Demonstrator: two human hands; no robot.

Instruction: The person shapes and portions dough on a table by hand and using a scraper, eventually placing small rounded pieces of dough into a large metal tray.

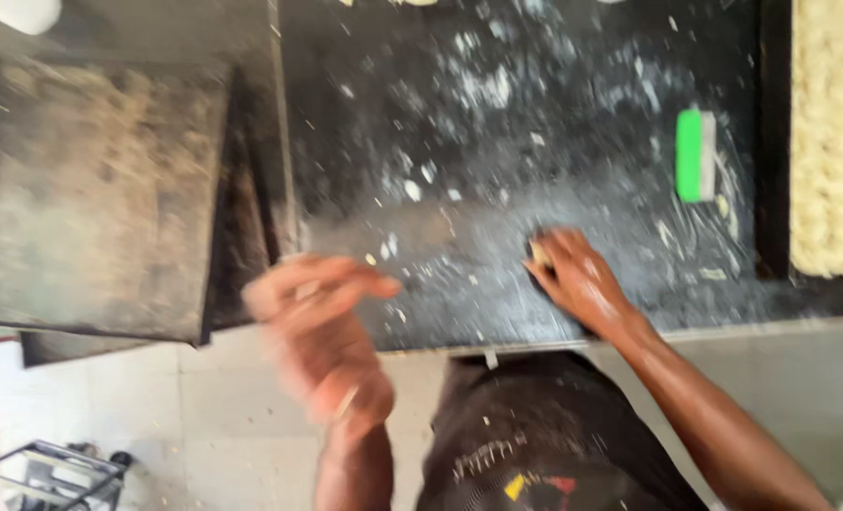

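Nearest, at six o'clock, a dark apron (535,445) flecked with crumbs. Just above it, the left hand (322,331) hovers blurred over the worktop's (497,237) near edge, fingers loosely curled toward three o'clock; whether its grip holds anything I cannot tell. The right hand (582,279) rests on the dark, floured worktop, its grip narrow, fingertips pinching a small pale dough piece (539,254) at its eleven o'clock, so the right hand is the nearer one. Farther, at two o'clock from it and well apart, lies a green scraper (696,156), long axis twelve-to-six. At nine o'clock sits a worn dark tray (90,189); at three, pale dough pieces in a tray (833,142).
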